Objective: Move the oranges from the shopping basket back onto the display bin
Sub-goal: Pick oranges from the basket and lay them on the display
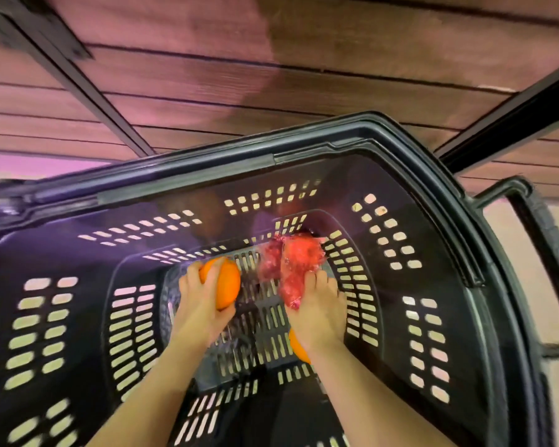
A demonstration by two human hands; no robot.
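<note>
Both my hands reach down into a deep black slotted shopping basket (pixel 384 146). My left hand (pixel 199 312) is closed around an orange (pixel 228 283) near the basket floor. My right hand (pixel 318 312) lies over a second orange (pixel 299 350), of which only a sliver shows under the wrist; its fingertips touch a red mesh bag (pixel 296 264). Whether the right hand grips that orange cannot be told. The display bin is out of view.
The red mesh bag lies at the far end of the basket floor. A black handle (pixel 542 227) sticks out on the basket's right. Wooden slats (pixel 271 75) and dark metal bars (pixel 88 82) rise beyond the basket.
</note>
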